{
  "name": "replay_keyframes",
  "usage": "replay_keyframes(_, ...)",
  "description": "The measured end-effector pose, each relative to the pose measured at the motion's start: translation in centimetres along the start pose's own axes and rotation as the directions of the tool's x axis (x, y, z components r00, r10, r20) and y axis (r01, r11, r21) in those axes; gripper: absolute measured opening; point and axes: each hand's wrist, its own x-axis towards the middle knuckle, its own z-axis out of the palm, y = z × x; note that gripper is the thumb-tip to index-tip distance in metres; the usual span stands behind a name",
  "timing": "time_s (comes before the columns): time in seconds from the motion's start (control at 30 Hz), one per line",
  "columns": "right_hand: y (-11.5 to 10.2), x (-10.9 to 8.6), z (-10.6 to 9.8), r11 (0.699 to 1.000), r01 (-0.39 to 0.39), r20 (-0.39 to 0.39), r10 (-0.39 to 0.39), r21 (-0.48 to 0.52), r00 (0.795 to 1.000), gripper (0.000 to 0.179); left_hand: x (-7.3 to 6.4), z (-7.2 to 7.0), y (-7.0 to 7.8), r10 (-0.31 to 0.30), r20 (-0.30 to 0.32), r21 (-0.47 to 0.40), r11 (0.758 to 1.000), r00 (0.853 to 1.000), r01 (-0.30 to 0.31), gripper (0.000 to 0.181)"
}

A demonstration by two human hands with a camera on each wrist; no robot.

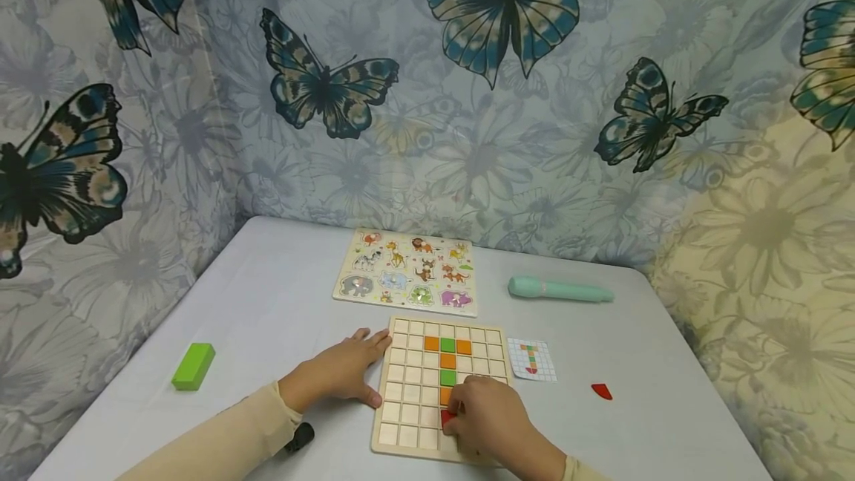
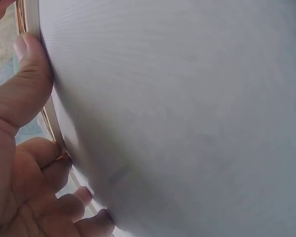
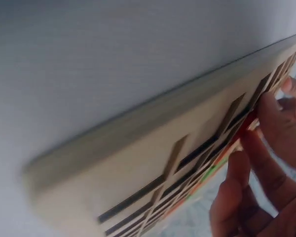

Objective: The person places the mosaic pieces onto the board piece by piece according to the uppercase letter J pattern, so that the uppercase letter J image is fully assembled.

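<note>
A wooden grid board [image 1: 410, 395] lies on the white table, with orange and green square tiles [image 1: 447, 361] forming a T in its cells. Near the foot of the T, my right hand [image 1: 493, 416] pinches a red piece [image 1: 447, 417] at the board's surface, below an orange tile. In the right wrist view, thumb and fingertips meet at the red piece [image 3: 248, 122]. My left hand [image 1: 342, 371] rests at the board's left edge, thumb and fingers spread along it. A red quarter-circle piece [image 1: 602, 391] lies apart on the right.
Right of the board is a small pattern card [image 1: 541, 366] showing a coloured T with a red base. Behind lie an animal puzzle board [image 1: 407, 269] and a mint-green pen-shaped object [image 1: 559, 289]. A green block [image 1: 194, 367] sits far left; a black object [image 1: 300, 437] is beside my left sleeve.
</note>
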Motion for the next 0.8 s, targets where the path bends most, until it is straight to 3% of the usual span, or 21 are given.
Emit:
replay_keyframes(0.2,-0.2,1.0,-0.5,0.999,-0.027,0.049,0.026,0.021,0.998,0.033,0.2,0.2,-0.2,-0.001,-0.003,-0.002,1.0,1.0,0.001,0.108)
replay_keyframes(0.43,-0.8,1.8,-0.6,0.999,-0.032,0.095,0.035,-0.027,0.995,0.032,0.2,0.3,-0.3,-0.008,-0.002,-0.008,1.0,1.0,0.008,0.108)
replay_keyframes(0.63,0.1,0.7,-1.7,0.996,-0.059,0.066,0.055,0.072,0.996,0.023,0.4,0.1,-0.2,-0.005,0.005,-0.012,1.0,1.0,0.005,0.108)
replay_keyframes(0.73,2.3,-0.4,-3.2,0.984,-0.154,0.041,0.15,0.089,0.988,0.022,0.5,0.1,-0.2,-0.012,0.012,-0.011,1.0,1.0,0.012,0.108)
replay_keyframes(0.8,4.8,-1.2,-4.5,0.963,-0.264,0.039,0.262,0.047,0.964,0.022,0.5,0.1,-0.2,-0.017,0.013,-0.008,1.0,1.0,0.017,0.108)
